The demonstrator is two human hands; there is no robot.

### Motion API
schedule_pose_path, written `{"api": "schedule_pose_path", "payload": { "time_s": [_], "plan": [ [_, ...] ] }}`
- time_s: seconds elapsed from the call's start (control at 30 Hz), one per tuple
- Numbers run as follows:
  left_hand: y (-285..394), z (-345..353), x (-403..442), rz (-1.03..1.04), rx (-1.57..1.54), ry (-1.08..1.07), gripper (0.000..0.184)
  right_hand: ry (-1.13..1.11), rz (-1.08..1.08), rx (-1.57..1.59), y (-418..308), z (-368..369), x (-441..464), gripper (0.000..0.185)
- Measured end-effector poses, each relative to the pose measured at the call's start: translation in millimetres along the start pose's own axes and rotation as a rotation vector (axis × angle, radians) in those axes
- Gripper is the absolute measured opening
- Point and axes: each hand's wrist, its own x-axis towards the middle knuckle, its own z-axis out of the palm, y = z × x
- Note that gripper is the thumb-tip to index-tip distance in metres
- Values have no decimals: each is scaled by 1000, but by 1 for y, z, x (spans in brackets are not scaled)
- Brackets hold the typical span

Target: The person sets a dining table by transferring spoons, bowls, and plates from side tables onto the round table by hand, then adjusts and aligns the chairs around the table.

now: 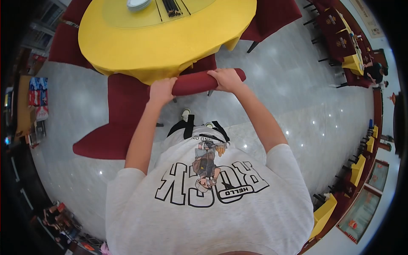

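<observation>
Both of my hands grip the top of a dark red padded chair (190, 84) that stands at the edge of a round table. My left hand (162, 90) is wrapped over the left part of the backrest, and my right hand (226, 80) over its right part. The chair's seat shows only in part, partly under the yellow tablecloth (170, 46). Immediately left of my left hand is another dark red chair (112, 117), turned sideways to the table.
White plates (138, 4) and a bundle of black chopsticks (171, 7) lie on the table's glass turntable (119, 21). More red chairs (272, 19) surround it. Grey tiled floor (280, 85) spreads around me. Far right, a person (375, 72) is near other yellow-covered tables (325, 214).
</observation>
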Motion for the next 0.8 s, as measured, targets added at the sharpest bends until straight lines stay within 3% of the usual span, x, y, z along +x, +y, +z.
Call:
{"api": "schedule_pose_path", "payload": {
  "time_s": [0.07,0.17,0.33,0.57,0.63,0.8],
  "plan": [
    [-1,1,-1,-45,-15,-45,58,-75,48,-52,-1,5,2,49],
    [-5,2,-1,-47,28,-79,57,-121,56,-70,-12,-8,0,46],
    [5,-4,-28,-102,48,-127,54,-5,-18,-3,-27,6,-20,30],
    [39,2,-99,-99,55,-111,56,-35,-44,-7,-62,15,-66,25],
    [44,4,-115,-121,32,-107,55,-5,-76,15,-72,25,-76,35],
    [48,10,-140,-100,16,-125,55,-23,-40,26,-95,36,-104,37]
  ]
}}
